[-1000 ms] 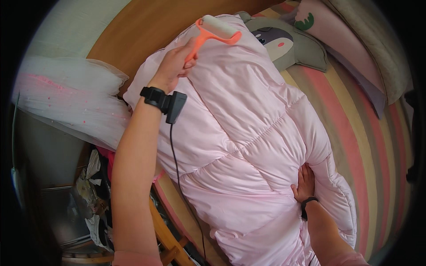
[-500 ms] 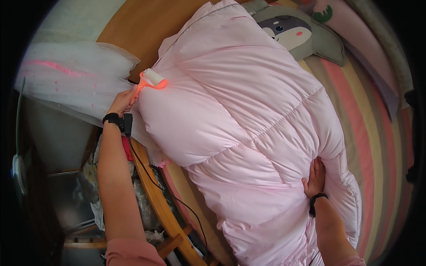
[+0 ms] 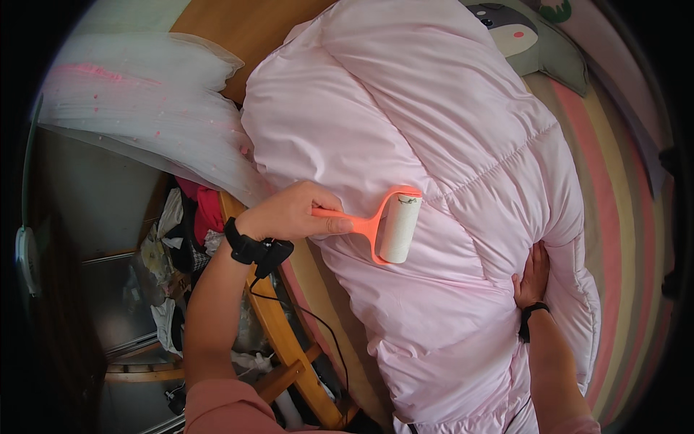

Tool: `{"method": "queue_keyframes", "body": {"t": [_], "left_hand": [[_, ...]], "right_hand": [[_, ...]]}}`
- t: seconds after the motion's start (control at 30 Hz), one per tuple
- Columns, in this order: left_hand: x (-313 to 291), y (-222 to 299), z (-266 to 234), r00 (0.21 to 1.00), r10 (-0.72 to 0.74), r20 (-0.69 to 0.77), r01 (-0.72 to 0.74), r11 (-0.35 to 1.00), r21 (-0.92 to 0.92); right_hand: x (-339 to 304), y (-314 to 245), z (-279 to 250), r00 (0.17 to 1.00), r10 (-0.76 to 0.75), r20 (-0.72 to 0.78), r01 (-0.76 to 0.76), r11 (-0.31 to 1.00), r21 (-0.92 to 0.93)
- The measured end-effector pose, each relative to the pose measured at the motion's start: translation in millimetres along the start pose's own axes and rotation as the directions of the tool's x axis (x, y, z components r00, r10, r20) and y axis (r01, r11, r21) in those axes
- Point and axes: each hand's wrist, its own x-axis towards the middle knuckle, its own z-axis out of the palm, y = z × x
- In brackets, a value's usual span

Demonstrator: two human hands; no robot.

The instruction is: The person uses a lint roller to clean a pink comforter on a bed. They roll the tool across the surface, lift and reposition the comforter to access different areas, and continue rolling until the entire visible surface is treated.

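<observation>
My left hand (image 3: 300,211) is closed round the orange handle of a lint roller (image 3: 400,228), whose white roll is over the middle of a pink quilt (image 3: 412,101). Some dark specks or marks show near the upper end of the roll. Whether the roll touches the cloth I cannot tell. Flat against the quilt's right part lies my right hand (image 3: 533,276), fingers stretched out and partly sunk among the folds. Each wrist wears a black band; a dark box with a cable sits at the left one.
The quilt lies puffed up on a striped bed sheet (image 3: 578,130). A grey animal-faced pillow (image 3: 557,61) is at the far right. White netting (image 3: 144,108) hangs at the left. Below it, a wooden bed rail (image 3: 289,347) borders a shelf of clothes and bags (image 3: 170,246).
My left hand has carried the lint roller from the quilt's upper left edge right and nearer, to its middle. The view has shifted slightly; my right hand stays pressed on the quilt.
</observation>
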Motion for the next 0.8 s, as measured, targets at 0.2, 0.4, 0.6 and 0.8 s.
{"method": "queue_keyframes", "body": {"t": [0.2,0.4,0.6,0.8], "left_hand": [[15.6,-20.7,-89.7,0.950,-0.251,-0.184,0.296,0.913,0.280],[14.9,-47.8,-174.9,0.716,-0.050,-0.696,0.669,0.335,0.664],[4.5,-15.0,-131.4,0.339,-0.133,-0.931,0.185,0.980,-0.073],[38.7,-6.4,-54.1,0.944,-0.009,-0.329,-0.012,0.998,-0.063]], "right_hand": [[-4.2,2.3,3.4,1.000,0.007,-0.001,-0.007,1.000,-0.009],[-3.5,3.5,4.0,0.999,-0.025,-0.020,0.025,0.999,-0.029],[0.5,-1.9,-2.0,1.000,0.001,0.001,-0.001,1.000,0.006],[3.6,-7.5,-5.7,1.000,0.003,-0.022,-0.003,1.000,0.000]]}}
